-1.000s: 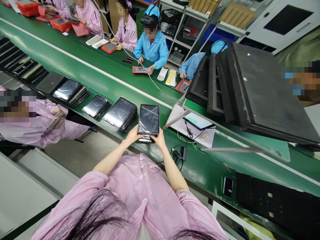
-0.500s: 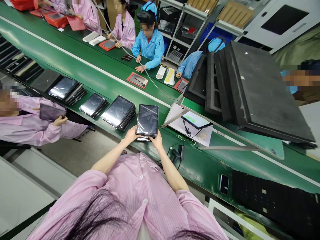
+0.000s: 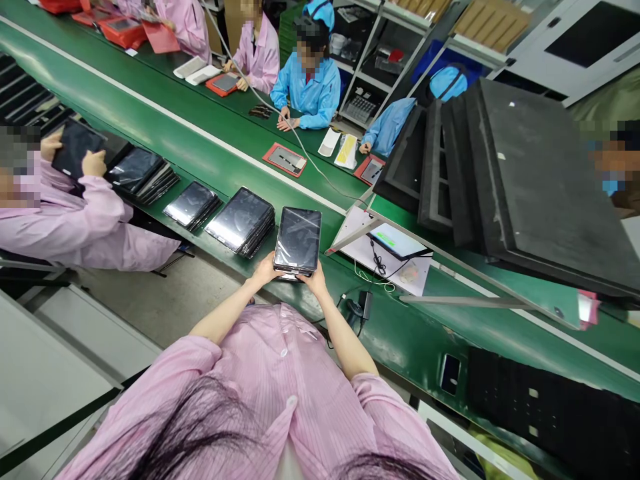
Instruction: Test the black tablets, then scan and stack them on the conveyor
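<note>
The left hand (image 3: 265, 269) and right hand (image 3: 314, 277) both grip a stack of glossy, rectangular tablets (image 3: 298, 237); smooth green counter (image 3: 400, 340) beneath.

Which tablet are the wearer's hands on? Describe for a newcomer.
Find the long green bench crossing the view. Near its closer edge, left of the white board, is a dark tablet. Unlike the neighbouring stacks, it has the wearer's left hand and right hand at its near corners.

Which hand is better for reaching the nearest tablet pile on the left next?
Probably the left hand: it's closer to that tablet pile. The right hand is farther, and both hold tablets.
</note>
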`<state>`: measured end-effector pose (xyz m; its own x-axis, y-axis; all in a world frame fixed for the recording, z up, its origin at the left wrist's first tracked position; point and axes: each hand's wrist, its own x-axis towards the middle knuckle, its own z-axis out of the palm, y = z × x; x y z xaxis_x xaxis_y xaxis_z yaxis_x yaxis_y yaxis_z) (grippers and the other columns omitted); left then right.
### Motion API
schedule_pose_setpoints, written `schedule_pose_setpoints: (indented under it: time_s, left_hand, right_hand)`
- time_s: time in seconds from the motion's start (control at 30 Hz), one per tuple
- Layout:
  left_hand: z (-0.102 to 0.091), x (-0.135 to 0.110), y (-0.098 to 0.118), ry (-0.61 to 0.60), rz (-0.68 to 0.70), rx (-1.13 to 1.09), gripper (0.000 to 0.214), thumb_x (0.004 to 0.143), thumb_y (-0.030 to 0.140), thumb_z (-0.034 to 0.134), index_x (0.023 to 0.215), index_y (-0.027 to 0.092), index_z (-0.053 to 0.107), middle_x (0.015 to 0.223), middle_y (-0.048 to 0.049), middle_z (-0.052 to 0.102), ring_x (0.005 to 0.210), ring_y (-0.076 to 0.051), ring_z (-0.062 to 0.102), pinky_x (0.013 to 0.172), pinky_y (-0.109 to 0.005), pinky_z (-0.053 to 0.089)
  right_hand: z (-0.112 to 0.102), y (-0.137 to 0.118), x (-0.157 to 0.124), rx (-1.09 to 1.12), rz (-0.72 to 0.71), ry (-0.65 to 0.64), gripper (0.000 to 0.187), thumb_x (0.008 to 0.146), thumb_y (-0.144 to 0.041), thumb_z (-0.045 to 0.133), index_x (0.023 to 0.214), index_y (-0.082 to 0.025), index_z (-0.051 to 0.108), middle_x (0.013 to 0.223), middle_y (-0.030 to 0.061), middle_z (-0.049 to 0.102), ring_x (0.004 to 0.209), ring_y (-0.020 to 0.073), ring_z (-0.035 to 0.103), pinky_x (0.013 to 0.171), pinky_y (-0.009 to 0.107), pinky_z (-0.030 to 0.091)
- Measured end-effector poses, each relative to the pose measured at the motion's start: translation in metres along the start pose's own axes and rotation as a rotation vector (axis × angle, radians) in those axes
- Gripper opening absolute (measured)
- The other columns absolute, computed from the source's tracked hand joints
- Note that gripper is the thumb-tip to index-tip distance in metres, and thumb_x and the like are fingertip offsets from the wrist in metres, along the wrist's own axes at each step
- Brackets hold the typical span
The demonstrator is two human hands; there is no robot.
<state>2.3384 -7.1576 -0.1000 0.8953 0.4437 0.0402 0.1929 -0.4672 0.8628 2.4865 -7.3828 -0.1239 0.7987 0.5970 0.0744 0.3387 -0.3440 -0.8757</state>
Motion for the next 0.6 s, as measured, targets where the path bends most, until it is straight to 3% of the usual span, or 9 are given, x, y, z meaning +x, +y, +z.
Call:
schedule_pose_setpoints:
  time_s: [0.17, 0.43, 0.6]
  left_hand:
    - [0.007, -0.004, -0.003, 0.019, -0.067, -0.006, 0.093, 0.066, 0.011, 0.104, 0.15, 0.018, 0.065, 0.151, -0.0172, 0.073, 0.144, -0.038, 0.068, 0.125, -0.052, 0.053]
    - [0.01, -0.011, 0.005, 0.023, -0.162, 0.046, 0.071, 0.076, 0.015, 0.101, 0.141, 0.017, 0.073, 0.145, -0.0178, 0.078, 0.137, -0.036, 0.074, 0.12, -0.045, 0.056]
    - [0.008, -0.014, -0.002, -0.002, -0.127, 0.021, 0.076, 0.076, 0.018, 0.1, 0.146, 0.017, 0.069, 0.149, -0.0179, 0.076, 0.143, -0.034, 0.07, 0.124, -0.044, 0.053]
  right_hand:
    - [0.003, 0.004, -0.002, -0.007, 0.008, 0.03, 0.104, 0.071, -0.03, 0.094, 0.165, -0.02, 0.052, 0.168, 0.0176, 0.059, 0.154, 0.0379, 0.057, 0.131, 0.058, 0.044]
    - [0.008, 0.011, -0.022, -0.073, 0.029, 0.11, 0.072, 0.085, -0.037, 0.082, 0.153, -0.023, 0.063, 0.154, 0.0157, 0.071, 0.144, 0.0372, 0.067, 0.123, 0.058, 0.052]
    - [0.009, 0.02, -0.023, -0.049, 0.021, 0.078, 0.083, 0.081, -0.047, 0.087, 0.154, -0.019, 0.059, 0.159, 0.0197, 0.067, 0.146, 0.0377, 0.063, 0.125, 0.058, 0.048]
